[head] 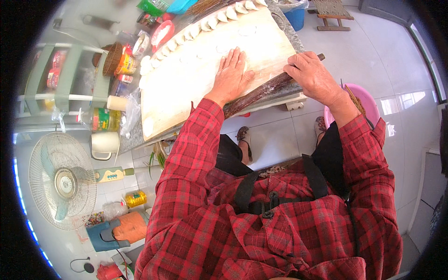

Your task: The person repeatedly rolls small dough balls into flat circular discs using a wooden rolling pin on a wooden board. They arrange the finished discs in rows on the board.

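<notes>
My left hand [230,77] rests palm down on a floured wooden board [171,105], its fingers slightly apart. What lies beneath the palm is mostly hidden; a pale edge, perhaps dough, shows beside the fingers. My right hand [312,76] grips one end of a dark wooden rolling pin [260,91], which slants along the board's near edge. The pin's other end passes behind my left sleeve. Folded dumplings [212,22] line the board's far edge in a row. Pale rounds of dough [247,31] lie on the bright, washed-out surface, and another dough piece [148,126] sits at the left corner.
A pink bowl of white powder [162,34], jars and an oil bottle [105,119] crowd the board's left side. A standing fan [63,180] is at far left. Below right is a pink basin [367,101]; a blue bucket [294,18] and a woven stool [330,14] stand beyond.
</notes>
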### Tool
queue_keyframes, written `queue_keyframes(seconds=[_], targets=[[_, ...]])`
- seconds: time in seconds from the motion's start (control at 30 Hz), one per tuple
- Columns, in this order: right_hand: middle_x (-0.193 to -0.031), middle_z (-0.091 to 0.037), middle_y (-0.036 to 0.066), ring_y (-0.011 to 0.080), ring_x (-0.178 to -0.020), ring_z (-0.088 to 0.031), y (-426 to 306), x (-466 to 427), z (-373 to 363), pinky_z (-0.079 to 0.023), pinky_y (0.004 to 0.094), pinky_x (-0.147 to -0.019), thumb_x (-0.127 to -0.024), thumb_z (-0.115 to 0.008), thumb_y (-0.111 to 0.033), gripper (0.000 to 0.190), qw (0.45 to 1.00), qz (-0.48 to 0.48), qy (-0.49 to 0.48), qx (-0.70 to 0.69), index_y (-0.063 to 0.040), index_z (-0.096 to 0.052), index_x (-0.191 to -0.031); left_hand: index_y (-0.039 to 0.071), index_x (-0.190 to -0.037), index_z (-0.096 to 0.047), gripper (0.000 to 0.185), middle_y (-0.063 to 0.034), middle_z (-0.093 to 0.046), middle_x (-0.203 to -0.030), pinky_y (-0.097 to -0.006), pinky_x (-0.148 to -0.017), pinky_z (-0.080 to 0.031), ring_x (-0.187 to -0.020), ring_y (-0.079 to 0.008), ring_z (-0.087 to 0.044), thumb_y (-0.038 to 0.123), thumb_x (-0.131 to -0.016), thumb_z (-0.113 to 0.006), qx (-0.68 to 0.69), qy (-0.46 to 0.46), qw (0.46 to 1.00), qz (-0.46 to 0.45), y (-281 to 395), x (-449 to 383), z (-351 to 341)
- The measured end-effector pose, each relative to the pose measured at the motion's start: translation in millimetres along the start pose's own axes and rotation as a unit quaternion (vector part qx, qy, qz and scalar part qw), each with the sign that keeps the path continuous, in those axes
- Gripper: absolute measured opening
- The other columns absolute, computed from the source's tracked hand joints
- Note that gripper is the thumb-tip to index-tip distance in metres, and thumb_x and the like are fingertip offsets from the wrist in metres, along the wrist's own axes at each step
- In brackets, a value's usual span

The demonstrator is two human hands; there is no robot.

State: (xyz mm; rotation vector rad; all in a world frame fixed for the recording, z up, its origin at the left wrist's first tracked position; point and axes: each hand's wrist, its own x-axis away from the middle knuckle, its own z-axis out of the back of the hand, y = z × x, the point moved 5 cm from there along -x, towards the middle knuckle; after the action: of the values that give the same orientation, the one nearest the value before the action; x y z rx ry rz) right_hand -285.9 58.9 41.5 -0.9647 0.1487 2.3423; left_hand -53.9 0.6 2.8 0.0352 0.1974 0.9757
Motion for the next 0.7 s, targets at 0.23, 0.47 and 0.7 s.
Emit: queue_keyframes(seconds=[0.23, 0.47, 0.7], targets=[[-0.097, -0.055, 0.01, 0.0275, -0.095, -0.058, -3, 8, 7, -0.042, 0.0388, -0.087, -0.068, -0.061, 0.001, 0.032, 0.999, 0.015, -0.021, -0.028, -0.002, -0.059, -0.1, 0.006, -0.151, -0.026, 0.07, -0.0195, -0.019, -0.158, -0.059, -0.115, -0.011, -0.146, -0.0384, -0.015, 0.052, -0.098, -0.038, -0.039, -0.046, 0.998, -0.025, 44, 10, -2], [-0.098, -0.056, 0.01, 0.0279, -0.098, -0.058, -2, 14, 9, -0.043, 0.0391, -0.088, -0.07, -0.061, 0.0, 0.032, 0.999, 0.016, -0.031, -0.025, -0.002, -0.059, -0.102, 0.011, -0.151, -0.027, 0.07, -0.021, -0.021, -0.156, -0.0591, -0.114, -0.013, -0.144, -0.0419, -0.018, 0.053, -0.098, -0.041, -0.057, -0.024, 0.998, -0.017, 52, 6, -9], [-0.099, -0.057, 0.009, 0.0263, -0.096, -0.058, 14, 13, 13, -0.043, 0.0386, -0.086, -0.069, -0.061, 0.004, 0.036, 1.0, -0.012, -0.002, 0.017, -0.004, -0.059, -0.105, 0.0, -0.147, -0.033, 0.064, -0.0251, -0.039, -0.147, -0.04, -0.116, -0.021, -0.14, -0.0362, -0.033, 0.046, -0.102, -0.039, 0.368, 0.125, 0.913, 0.126, -11, 23, 55]])
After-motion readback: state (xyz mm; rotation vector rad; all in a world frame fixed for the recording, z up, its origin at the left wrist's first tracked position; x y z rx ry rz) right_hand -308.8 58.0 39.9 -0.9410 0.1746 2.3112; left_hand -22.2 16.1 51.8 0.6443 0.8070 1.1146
